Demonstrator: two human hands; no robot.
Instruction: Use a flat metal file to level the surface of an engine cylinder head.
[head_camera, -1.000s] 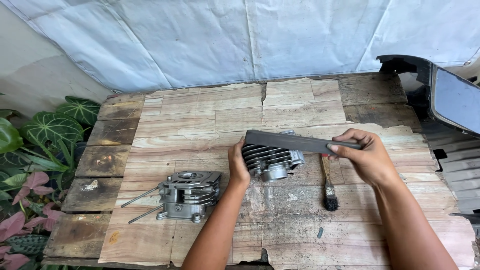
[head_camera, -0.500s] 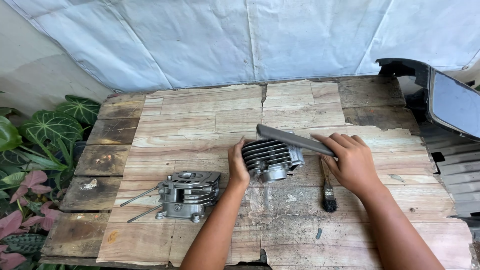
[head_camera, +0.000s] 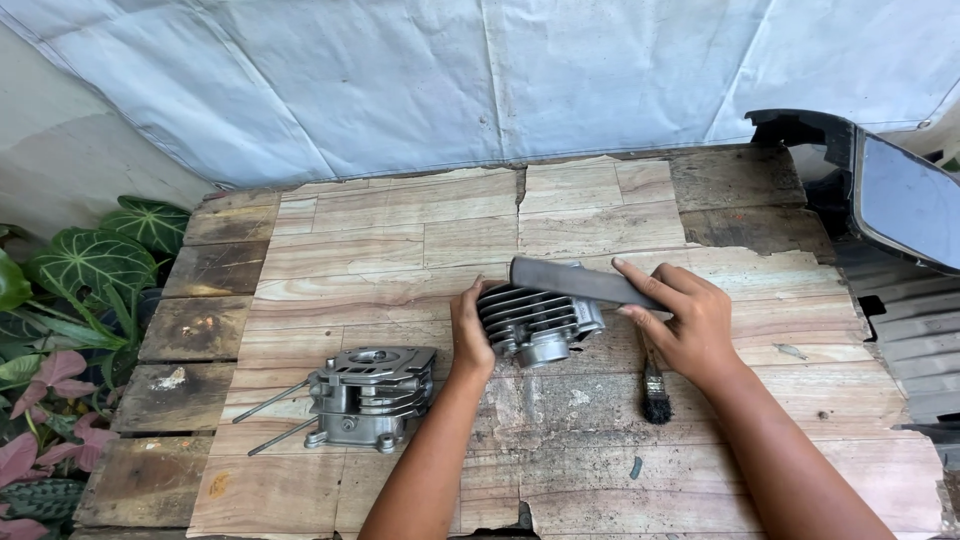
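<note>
At the centre of the frame, my left hand (head_camera: 470, 335) grips the finned cylinder (head_camera: 538, 322) to steady it on the table (head_camera: 400, 230), while my right hand (head_camera: 685, 315) grasps a flat grey bar (head_camera: 580, 283) laid across its top. A brush (head_camera: 655, 395) lies just right; a cylinder head (head_camera: 370, 395) sits lower left.

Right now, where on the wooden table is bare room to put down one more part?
The far boards behind the finned cylinder are bare. So is the near right corner, past the paintbrush. The middle is crowded: both hands, left hand and right hand, the flat bar and the cylinder head.
</note>
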